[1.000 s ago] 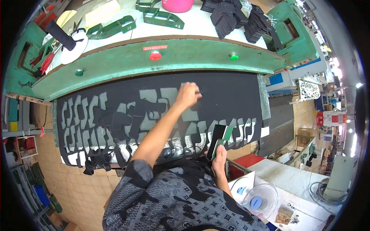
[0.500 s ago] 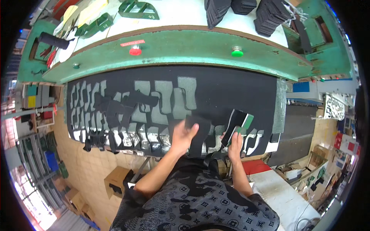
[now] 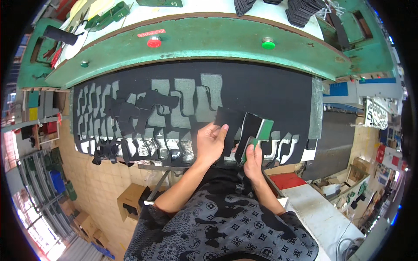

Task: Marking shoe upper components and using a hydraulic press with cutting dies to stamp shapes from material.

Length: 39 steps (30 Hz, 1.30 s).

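Left hand (image 3: 210,142): thumb and fingers pinch a black cut piece (image 3: 229,117) by its left edge, above the black sheet (image 3: 270,87). Probably light, soft; edge pinch suits. Right hand (image 3: 253,162) grips green-edged cutting die (image 3: 265,129), just beside; likely stiffer, heavier, best held by its walls.

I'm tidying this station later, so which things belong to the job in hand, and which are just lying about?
Apparently in use:
- black piece, in the left hand
- green-and-black frame, in the right hand
- black sheet beneath both

Seemingly lying about:
- dark roll
- spare green frames at the back
- cardboard box
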{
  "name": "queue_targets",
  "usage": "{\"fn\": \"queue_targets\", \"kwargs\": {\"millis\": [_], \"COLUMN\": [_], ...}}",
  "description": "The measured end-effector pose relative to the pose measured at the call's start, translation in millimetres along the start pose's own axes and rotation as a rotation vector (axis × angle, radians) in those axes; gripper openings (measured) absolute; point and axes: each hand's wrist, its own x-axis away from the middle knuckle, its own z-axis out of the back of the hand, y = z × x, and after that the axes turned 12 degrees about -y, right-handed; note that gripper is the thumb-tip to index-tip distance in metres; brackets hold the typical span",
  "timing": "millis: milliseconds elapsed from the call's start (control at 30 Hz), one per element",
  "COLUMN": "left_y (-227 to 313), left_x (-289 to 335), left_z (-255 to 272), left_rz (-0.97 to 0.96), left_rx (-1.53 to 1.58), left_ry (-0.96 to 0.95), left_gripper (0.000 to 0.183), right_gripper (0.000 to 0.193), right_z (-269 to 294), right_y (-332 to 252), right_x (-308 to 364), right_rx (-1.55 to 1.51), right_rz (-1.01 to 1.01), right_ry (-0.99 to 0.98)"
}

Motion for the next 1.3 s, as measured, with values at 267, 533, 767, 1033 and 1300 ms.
{"fn": "queue_targets", "kwargs": {"millis": [267,533,767,1033,1300], "left_y": [7.0,-13.6,2.8,-62.3,-112.5], "left_x": [19.2,-56.9,-40.5,-50.1,-70.1], "left_z": [26.7,184.7,159.0,73.7,52.6], "left_rz": [-0.075,-0.07,-0.346,-0.282,-0.449], "left_rx": [-0.175,-0.731,-1.024,-1.084,-1.093], "left_ry": [-0.252,0.622,0.545,-0.15,-0.037], "left_gripper": [0.03,0.071,0.072,0.087,0.07], "right_gripper": [0.056,0.075,0.093,0.067,0.064], "right_z": [-36.8,-40.7,-9.5,57.3,95.1], "right_y": [5.4,6.2,4.8,19.2,70.8], "right_x": [8.1,-10.5,-141.5,-110.7,-107.5], "right_rx": [0.171,-0.52,-0.868,0.948,0.954], "right_rz": [-0.05,-0.304,-0.503,0.245,0.21], "right_ry": [-0.03,0.016,0.018,0.041,-0.036]}}
